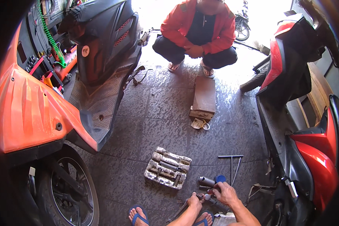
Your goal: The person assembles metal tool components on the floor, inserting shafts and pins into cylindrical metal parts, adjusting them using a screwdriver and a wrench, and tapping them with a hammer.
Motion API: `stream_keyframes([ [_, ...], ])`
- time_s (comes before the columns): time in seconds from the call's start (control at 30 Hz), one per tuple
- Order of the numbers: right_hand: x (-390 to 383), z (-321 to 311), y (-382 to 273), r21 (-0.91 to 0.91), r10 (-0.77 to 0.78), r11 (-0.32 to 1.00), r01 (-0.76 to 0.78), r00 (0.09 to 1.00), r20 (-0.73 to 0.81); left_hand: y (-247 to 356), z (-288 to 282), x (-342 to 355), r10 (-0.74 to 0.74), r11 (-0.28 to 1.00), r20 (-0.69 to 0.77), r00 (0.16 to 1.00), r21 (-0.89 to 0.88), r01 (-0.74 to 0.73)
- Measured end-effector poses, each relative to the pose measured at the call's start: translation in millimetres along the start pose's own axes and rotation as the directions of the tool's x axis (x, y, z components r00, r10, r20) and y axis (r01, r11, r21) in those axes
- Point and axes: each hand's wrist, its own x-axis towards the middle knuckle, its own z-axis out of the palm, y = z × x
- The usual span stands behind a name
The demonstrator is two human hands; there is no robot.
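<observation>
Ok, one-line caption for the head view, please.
Left hand and right hand close together near a metal cylinder, foam tray ahead, orange scooter left, red scooter right, person squatting opposite.

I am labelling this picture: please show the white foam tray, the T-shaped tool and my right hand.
White foam tray (160, 179), head view: near edge.
T-shaped tool (230, 156), head view: crossbar.
Right hand (226, 193), head view: its back.

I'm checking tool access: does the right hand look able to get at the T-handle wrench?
Probably yes: the T-handle wrench lies just ahead of the right hand, with nothing visibly blocking the way.
</observation>
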Motion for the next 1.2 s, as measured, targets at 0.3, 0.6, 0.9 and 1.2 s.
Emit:
stream_keyframes([
  [0.3,-2.3,-5.0,-5.3,-0.132,0.172,0.977,-0.165,0.984,0.044,-2.3,1.9,1.7,0.021,1.000,-0.004,1.000,0.009,-0.021],
  [0.6,-13.7,36.0,54.1,0.408,0.134,0.908,-0.094,0.988,-0.071,6.1,-9.4,-7.7,0.050,0.991,0.037,0.998,0.122,-0.054],
  [0.9,-32.9,98.0,99.2,0.568,0.402,0.809,-0.147,0.845,-0.353,58.6,-10.8,-21.0,0.343,0.114,0.598,0.725,0.739,-0.664],
  [1.2,-11.7,97.7,30.5,0.549,0.056,0.836,0.008,0.993,-0.100,64.5,-1.3,-55.8,0.055,-0.203,0.741,0.669,0.664,-0.720],
])
